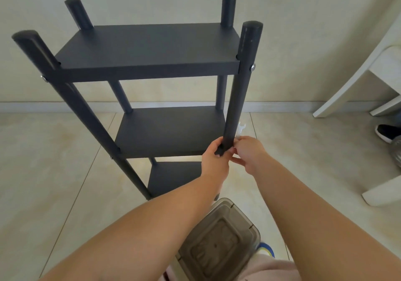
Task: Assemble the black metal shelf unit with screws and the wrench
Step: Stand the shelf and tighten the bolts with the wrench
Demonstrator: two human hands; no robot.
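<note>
Left hand (pixel 213 155) wrapped round the lower part of the near right post (pixel 239 89) of the black shelf unit (pixel 147 50), fingers curled about the tube. Right hand (pixel 249 152) just beside it, touching the same post from the other side, fingers pinched at the tube where the middle shelf (pixel 171 131) meets it; whatever sits under those fingertips hidden. Small white wrench (pixel 240 130) poking up just above the right hand, its open end upward, shaft disappearing behind the knuckles; cannot tell for sure whether gripped or merely behind.

Shelf unit upright on the tiled floor (pixel 54 155), ahead of both hands: top shelf high above them, middle shelf level with the left hand, bottom shelf (pixel 171 178) below and to the left of the left wrist. Four posts rising past the top shelf. Silver screw (pixel 252 67) set in the held post far above the hands, at top-shelf height; another screw head (pixel 44 78) on the near left post, well away to the left.

Translucent grey plastic box (pixel 221 244) with lid below the forearms, nearest the body. White chair (pixel 368 68) far to the right of the right hand, black shoe (pixel 388 131) under it.
</note>
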